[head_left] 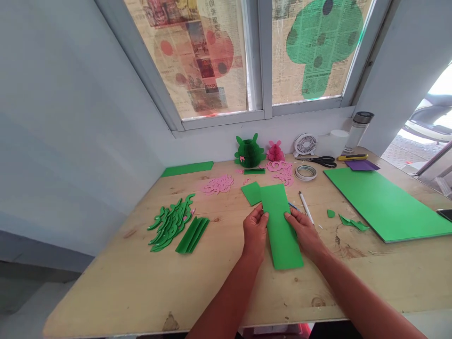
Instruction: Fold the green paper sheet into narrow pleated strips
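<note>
A long green paper strip (281,230) is held above the table between my two hands. My left hand (254,230) pinches its left edge, thumb on top. On the opposite edge, my right hand (302,228) grips it the same way. Just behind the strip lies a smaller green paper square (251,193). A white pen (305,207) rests beyond my right hand, with part of a blue stick beside it. To the left are a pleated green paper piece (192,235) and a pile of green paper cutouts (171,223).
Large green sheets (384,202) lie at right, near green scraps (353,222). Toward the back are scissors (323,161), a tape roll (305,173), a yellow cutter (352,157), a small fan (305,144), a bottle (358,132), pink cutouts (218,184) and a green paper figure (250,153).
</note>
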A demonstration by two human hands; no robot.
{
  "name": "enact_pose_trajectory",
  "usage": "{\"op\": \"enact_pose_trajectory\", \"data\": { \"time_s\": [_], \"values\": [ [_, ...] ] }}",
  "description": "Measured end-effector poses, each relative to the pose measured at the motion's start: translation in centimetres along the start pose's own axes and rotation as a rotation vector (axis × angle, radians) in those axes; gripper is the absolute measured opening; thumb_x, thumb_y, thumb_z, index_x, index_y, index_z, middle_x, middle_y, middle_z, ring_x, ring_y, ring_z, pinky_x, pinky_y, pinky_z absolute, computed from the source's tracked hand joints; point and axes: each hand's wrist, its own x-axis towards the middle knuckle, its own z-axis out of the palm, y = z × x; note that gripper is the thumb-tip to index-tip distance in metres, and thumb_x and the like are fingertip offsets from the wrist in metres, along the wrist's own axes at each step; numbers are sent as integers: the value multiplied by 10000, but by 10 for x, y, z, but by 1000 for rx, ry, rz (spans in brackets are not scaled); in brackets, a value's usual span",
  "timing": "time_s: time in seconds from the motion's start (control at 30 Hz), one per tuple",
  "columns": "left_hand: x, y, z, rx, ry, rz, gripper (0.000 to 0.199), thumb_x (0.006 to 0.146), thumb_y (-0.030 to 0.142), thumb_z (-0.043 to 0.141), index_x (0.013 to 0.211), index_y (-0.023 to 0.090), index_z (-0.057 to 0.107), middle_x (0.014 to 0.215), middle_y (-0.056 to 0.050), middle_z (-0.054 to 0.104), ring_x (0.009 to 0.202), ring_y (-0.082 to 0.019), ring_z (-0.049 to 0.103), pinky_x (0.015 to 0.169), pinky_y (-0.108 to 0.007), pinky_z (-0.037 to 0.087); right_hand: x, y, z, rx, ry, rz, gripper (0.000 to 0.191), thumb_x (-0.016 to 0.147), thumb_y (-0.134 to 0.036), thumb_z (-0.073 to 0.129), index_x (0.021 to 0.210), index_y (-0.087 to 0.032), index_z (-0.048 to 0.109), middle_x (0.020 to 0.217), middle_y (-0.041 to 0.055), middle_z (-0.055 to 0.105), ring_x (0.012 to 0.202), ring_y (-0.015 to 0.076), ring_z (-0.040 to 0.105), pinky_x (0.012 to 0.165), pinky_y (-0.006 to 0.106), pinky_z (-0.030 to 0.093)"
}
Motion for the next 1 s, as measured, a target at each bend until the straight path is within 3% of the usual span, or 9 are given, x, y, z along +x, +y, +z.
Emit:
{"op": "enact_pose_trajectory", "data": {
  "time_s": [0.37, 0.67, 0.9, 1.0],
  "values": [
    [1, -1, -1, 13, -28, 8, 393, 631, 245, 744, 1013, 159, 707, 872, -60, 709, 822, -161, 659, 773, -273, 523, 2, 4, -4, 4, -11, 0, 386, 632, -503, 776, 888, -229, 689, 802, 35, 721, 725, 216, 678, 592, 314, 533],
    [2, -4, -3, 16, 34, -10, 407, 602, 242, 771, 992, 147, 703, 907, -72, 709, 817, -156, 659, 779, -278, 523, 0, 1, -1, -1, 18, 14, 371, 637, -507, 766, 884, -237, 705, 730, 16, 714, 631, 193, 664, 555, 302, 527],
    [2, -3, -3, 33, -8, 15, 368, 622, 257, 754, 973, 155, 711, 898, -71, 714, 825, -165, 662, 770, -280, 532, 0, 0, -1, -31, 19, 22, 387, 633, -527, 752, 887, -239, 700, 765, 35, 719, 706, 227, 666, 584, 329, 522],
    [2, -2, -2, 22, -7, 13, 372, 621, 246, 751, 979, 152, 711, 908, -72, 712, 809, -153, 657, 774, -275, 528, 1, 2, -3, -39, 96, 10, 370, 624, -521, 758, 856, -238, 703, 783, 33, 718, 727, 224, 655, 620, 334, 519]
  ]
}}
